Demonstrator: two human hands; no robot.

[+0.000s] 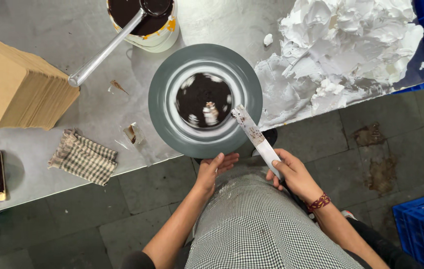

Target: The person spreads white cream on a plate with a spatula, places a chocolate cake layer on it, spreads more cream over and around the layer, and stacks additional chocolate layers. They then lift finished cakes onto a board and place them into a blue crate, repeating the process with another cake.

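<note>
While looking down from the head view, saw a grey turntable (164,99) at the near edge of the steel table (212,20), close against the body, likely so both hands could reach it without stretching. Found a small dark cake (203,99) at its centre, smeared with white and blurred in rings, as if turning.

Gripped the spatula (249,128) in the right hand (291,174), fingers closed round the handle, thumb on top. Angled the blade up and left, its soiled tip at the cake's right side; probably held steady there so the turning did the work. Could not tell whether tip and cake actually touched.

Kept the left hand (214,169) loose and unclenched, fingers (227,159) gently spread at the turntable's near rim, holding nothing, placed as if to push or brake it. Could not say for sure whether touching or just beside.

Noted a big heap of white cream (351,45) to the right, near the spatula side. Noted a bucket (157,40) of dark sauce behind the turntable, with a ladle (104,50) leaning out leftward. Farther left, a stack of brown cards (15,84) and a checked cloth (83,157), well apart from the work.
</note>
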